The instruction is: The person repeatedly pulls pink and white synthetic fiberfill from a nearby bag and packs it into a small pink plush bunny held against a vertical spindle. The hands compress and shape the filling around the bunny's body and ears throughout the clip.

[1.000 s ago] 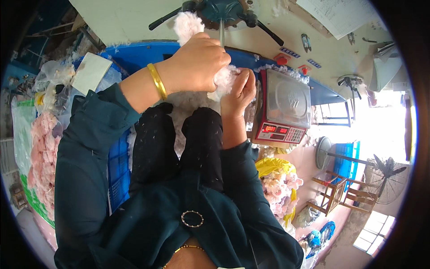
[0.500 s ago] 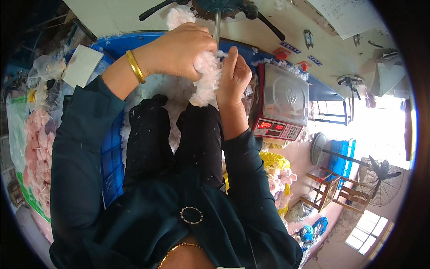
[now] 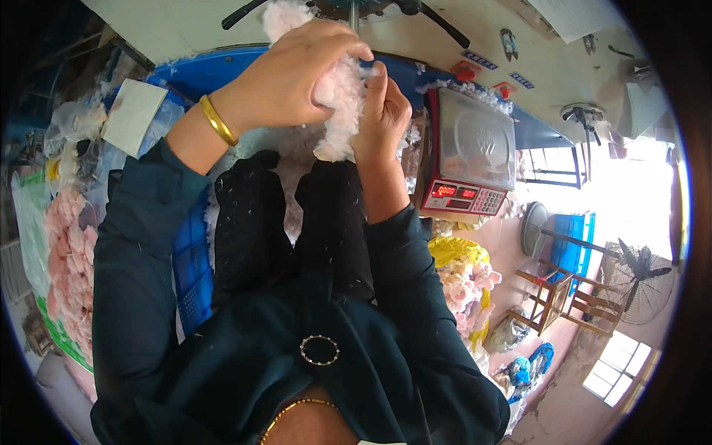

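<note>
A fluffy pale pink plush piece [image 3: 343, 100] hangs over my lap, its lower tip close to my knee. My left hand [image 3: 285, 78] is wrapped round it from the left, thumb below and index finger arched over the top. More pale fluff [image 3: 288, 18] sticks out above the knuckles. My right hand [image 3: 382, 119] is closed against the right edge of the plush, thumb up and fingers curled; what lies under its fingers is partly hidden. Just beyond my hands a metal tube [image 3: 354, 18] points toward me from a machine with black handles [image 3: 445, 26].
Right of my hands stands a red scale [image 3: 475, 148] with a steel pan. Loose white fluff lies in a blue bin [image 3: 194, 259] around my legs. Pink plush pieces [image 3: 70, 259] are heaped at left, others [image 3: 463, 293] in a yellow bag at right. Small snips [image 3: 509, 44] lie on the table.
My left hand's fingers have spread wider round the plush, with the index finger lifted over it. Both hands and the plush have shifted slightly up in the view.
</note>
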Available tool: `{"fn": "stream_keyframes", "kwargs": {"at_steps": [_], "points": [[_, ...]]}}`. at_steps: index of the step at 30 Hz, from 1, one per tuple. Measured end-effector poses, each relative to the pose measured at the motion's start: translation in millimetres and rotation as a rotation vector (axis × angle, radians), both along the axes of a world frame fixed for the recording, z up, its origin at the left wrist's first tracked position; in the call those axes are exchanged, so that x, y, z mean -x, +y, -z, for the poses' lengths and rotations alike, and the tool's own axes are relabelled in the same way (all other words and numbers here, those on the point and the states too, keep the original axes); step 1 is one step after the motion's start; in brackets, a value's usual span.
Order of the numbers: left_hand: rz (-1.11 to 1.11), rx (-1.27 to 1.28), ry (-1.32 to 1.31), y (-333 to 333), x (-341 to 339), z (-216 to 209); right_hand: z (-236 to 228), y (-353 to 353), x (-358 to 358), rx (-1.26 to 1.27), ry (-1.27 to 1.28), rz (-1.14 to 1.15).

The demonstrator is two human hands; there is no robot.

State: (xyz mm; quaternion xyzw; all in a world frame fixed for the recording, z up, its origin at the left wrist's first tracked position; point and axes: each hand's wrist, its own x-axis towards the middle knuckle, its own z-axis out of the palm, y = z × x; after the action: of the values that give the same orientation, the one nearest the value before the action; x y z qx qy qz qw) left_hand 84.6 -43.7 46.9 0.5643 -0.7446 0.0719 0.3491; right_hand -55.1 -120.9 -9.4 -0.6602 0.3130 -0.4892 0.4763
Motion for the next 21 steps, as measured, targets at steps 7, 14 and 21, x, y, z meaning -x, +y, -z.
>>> {"fn": "stream_keyframes", "kwargs": {"at_steps": [7,14,21], "points": [[0.019,0.216,-0.193,27,17,27,-3,-12,-1,-0.21,-0.057,-0.159],[0.081,0.167,-0.003,15,21,34,10,-40,-10,-0.084,0.014,-0.307],[0.091,0.118,-0.039,12,20,28,31,-47,-13,-0.466,-0.219,-0.64]]}}
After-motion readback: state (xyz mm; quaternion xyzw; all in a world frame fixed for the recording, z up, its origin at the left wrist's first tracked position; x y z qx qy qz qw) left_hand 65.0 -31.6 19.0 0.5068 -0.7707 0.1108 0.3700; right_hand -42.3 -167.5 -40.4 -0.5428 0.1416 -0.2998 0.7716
